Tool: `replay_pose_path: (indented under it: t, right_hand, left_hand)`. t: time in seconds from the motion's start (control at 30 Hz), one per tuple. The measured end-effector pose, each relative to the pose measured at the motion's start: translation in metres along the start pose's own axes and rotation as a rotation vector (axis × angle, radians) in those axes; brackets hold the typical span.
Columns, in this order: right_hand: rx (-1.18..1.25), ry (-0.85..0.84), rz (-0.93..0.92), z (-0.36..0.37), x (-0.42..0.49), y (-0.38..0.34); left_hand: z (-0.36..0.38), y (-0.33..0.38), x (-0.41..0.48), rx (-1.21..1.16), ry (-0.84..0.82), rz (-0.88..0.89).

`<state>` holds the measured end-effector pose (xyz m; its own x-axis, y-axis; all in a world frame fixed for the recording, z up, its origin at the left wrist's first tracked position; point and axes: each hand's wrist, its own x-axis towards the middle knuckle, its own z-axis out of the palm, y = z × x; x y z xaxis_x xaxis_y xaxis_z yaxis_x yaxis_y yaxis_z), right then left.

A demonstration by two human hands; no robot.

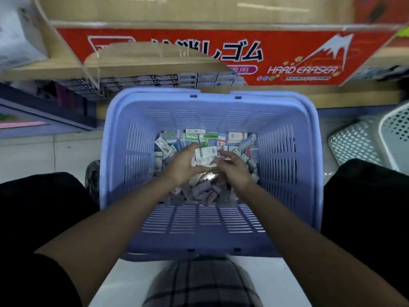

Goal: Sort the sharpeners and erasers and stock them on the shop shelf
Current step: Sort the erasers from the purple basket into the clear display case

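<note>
A blue plastic basket (285, 120) stands on the floor between my knees, its bottom covered with several small packed erasers (194, 136) and other little packets. Both my hands are down inside it. My left hand (181, 167) curls around a small stack of white and green eraser packs (205, 152). My right hand (232, 167) closes on the same stack from the right side. Whether any sharpeners lie in the pile I cannot make out.
A wooden shop shelf (44, 67) runs across the top, holding a big red "Hard Eraser" carton (276, 58) and rows of small boxes (159, 79) beneath. A white perforated basket (363, 138) sits at the right. My dark trouser knees flank the blue basket.
</note>
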<state>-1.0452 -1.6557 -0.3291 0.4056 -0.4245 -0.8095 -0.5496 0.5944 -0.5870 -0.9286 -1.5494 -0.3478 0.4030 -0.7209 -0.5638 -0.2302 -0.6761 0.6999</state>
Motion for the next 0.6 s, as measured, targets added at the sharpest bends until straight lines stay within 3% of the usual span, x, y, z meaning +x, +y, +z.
replay_pose_path:
  t: [0.17, 0.33, 0.47, 0.6]
  right_hand:
    - [0.147, -0.076, -0.075, 0.007, -0.032, -0.034]
    - [0.085, -0.109, -0.243, 0.013, -0.077, -0.078]
    - [-0.002, -0.134, -0.389, 0.017, -0.118, -0.110]
    - [-0.014, -0.136, -0.457, 0.024, -0.153, -0.134]
  left_hand:
    - [-0.034, 0.036, -0.023, -0.136, -0.014, 0.053]
    - [-0.074, 0.080, -0.060, -0.280, -0.056, 0.110]
    - [-0.104, 0.114, -0.093, -0.199, 0.070, 0.179]
    - [-0.127, 0.141, -0.115, -0.296, 0.158, 0.216]
